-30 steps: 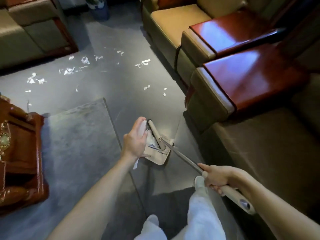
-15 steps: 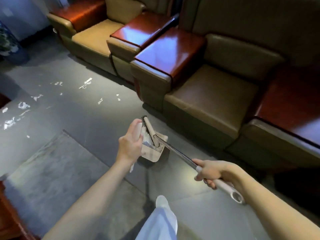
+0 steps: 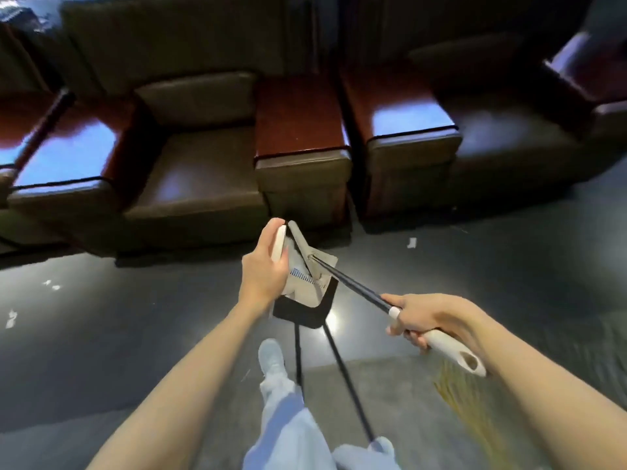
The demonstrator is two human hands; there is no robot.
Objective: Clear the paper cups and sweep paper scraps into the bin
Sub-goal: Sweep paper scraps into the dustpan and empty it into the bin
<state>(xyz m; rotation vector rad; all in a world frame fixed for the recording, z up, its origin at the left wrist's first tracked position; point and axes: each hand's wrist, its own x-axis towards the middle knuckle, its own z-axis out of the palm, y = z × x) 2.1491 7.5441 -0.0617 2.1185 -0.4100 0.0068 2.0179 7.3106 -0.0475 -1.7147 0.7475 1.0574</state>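
My left hand (image 3: 263, 273) grips the white handle of a beige dustpan (image 3: 307, 284), held off the floor in front of me. The head of a broom (image 3: 305, 247) rests inside the pan. Its dark shaft runs down to the right into my right hand (image 3: 420, 315), which grips the white broom handle (image 3: 453, 349). A few white paper scraps lie on the dark floor: one on the right (image 3: 411, 243) and some at the left (image 3: 51, 284). No paper cups or bin are in view.
A row of brown leather armchairs (image 3: 193, 184) with glossy wooden armrests (image 3: 300, 120) stands close ahead. A grey rug (image 3: 390, 401) lies under my feet. Dark shadows of the pan and shafts fall on the floor.
My view has swung to the right, so the armchairs now face me and the main scrap field is out of sight. Both hands keep their holds on dustpan and broom.
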